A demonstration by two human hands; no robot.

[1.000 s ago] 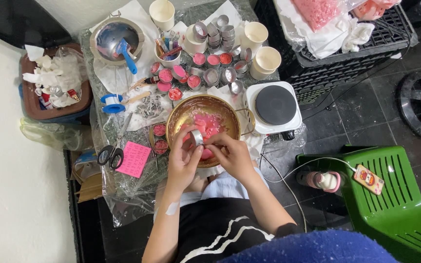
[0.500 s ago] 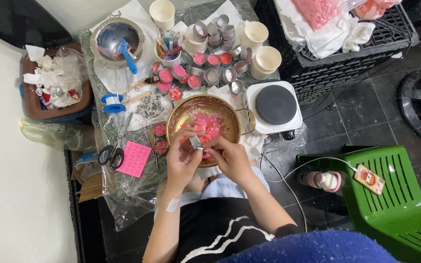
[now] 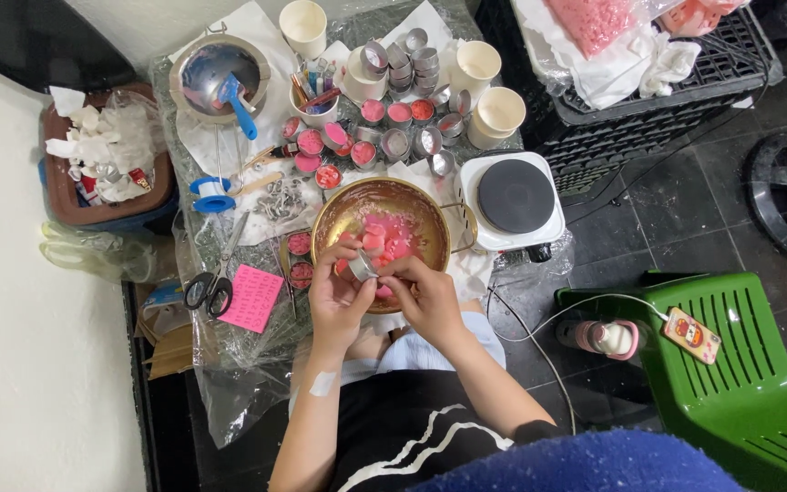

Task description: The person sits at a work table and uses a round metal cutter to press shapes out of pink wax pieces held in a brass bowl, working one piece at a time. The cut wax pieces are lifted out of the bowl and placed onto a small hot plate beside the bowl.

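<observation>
A brass bowl holding pink wax pieces sits in front of me. Over its near rim, my left hand grips a small round metal cup with pink wax in it. My right hand meets it from the right, fingertips pressed to the same cup. Both hands sit close together above my lap.
Behind the bowl stand several small tins, some filled pink, plus cream cups and a steel pot. A white hot plate sits right of the bowl. Scissors and a pink note lie left. A green chair stands right.
My hands have drawn slightly toward me with the small cup, from over the bowl's middle to its near rim.
</observation>
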